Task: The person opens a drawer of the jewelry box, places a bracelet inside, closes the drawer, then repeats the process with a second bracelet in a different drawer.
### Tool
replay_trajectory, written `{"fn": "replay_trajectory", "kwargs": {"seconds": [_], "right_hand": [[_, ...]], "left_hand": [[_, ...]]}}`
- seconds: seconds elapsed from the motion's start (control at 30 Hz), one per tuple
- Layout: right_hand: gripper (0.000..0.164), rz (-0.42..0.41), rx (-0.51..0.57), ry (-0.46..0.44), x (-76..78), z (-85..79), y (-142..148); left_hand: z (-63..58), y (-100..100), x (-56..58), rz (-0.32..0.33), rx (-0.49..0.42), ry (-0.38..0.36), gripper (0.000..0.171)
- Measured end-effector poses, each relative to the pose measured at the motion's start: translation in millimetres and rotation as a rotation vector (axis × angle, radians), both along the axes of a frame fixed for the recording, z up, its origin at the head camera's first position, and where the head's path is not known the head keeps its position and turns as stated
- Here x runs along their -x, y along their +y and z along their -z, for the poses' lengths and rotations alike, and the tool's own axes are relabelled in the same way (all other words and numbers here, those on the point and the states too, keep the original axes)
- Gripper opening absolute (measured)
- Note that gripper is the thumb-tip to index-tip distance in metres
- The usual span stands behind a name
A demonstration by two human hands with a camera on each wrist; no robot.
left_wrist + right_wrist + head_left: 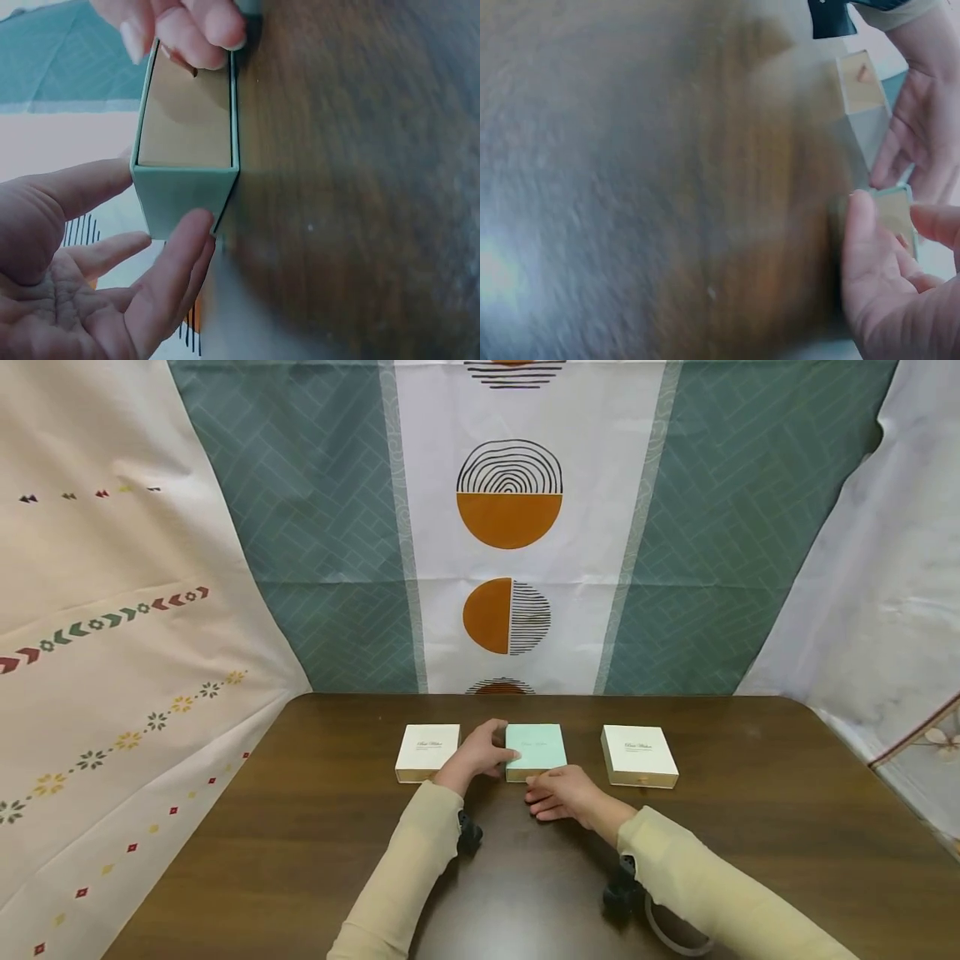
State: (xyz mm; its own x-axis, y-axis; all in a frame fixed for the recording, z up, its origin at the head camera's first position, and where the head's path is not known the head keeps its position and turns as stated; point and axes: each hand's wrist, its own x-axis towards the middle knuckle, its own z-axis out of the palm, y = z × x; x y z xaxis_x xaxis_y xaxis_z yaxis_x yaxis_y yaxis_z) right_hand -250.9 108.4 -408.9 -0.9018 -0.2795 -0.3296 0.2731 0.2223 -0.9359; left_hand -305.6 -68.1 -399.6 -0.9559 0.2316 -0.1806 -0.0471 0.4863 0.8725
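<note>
One green box (536, 744) sits on the brown table (300, 860), with the left white box (426, 747) at its 9 o'clock and the right white box (639, 748) at its 3 o'clock. Your left hand (480, 750) is at its 9 o'clock, thumb on top, fingers spread and nearly straight. Your right hand (567, 793) is at its 5 o'clock, fingers bent near the small tab (902, 241); I can't tell if they pinch it. You seem to be steadying the box to get at the tab. Next likely calls for a still left hand and a soft pull toward 6 o'clock.
</note>
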Motion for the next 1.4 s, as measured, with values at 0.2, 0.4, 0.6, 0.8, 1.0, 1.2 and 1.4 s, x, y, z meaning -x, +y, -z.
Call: {"fn": "replay_trajectory", "kwargs": {"seconds": [0.2,0.4,0.6,0.8,1.0,1.2,1.4], "right_hand": [[0.033,-0.053,-0.059,0.054,9.1,-17.9,9],[0.042,-0.057,-0.083,0.122,17.6,-40.8,16],[0.049,-0.064,-0.106,0.198,16.5,-57.2,29],[0.045,-0.035,-0.101,0.321,9.2,-72.5,46],[0.048,0.032,-0.106,0.426,4.7,-81.1,63],[0.048,0.086,-0.078,0.471,3.5,-83.7,84],[0.051,0.144,-0.087,0.506,2.9,-83.5,97]], "left_hand": [[-10.8,2,3.8,-0.027,0.129,0.062,0.061],[-19.9,4,11.3,-0.024,0.24,0.143,0.057],[-26.6,12,8.6,-0.006,0.299,0.237,0.055],[-29.7,27,-3.1,-0.03,0.203,0.29,0.043],[-21.4,42,-16.3,-0.077,0.101,0.346,0.035],[-14.0,60,-29.8,-0.129,-0.008,0.387,0.033],[-10.7,77,-42.9,-0.114,-0.103,0.401,0.025]]}}
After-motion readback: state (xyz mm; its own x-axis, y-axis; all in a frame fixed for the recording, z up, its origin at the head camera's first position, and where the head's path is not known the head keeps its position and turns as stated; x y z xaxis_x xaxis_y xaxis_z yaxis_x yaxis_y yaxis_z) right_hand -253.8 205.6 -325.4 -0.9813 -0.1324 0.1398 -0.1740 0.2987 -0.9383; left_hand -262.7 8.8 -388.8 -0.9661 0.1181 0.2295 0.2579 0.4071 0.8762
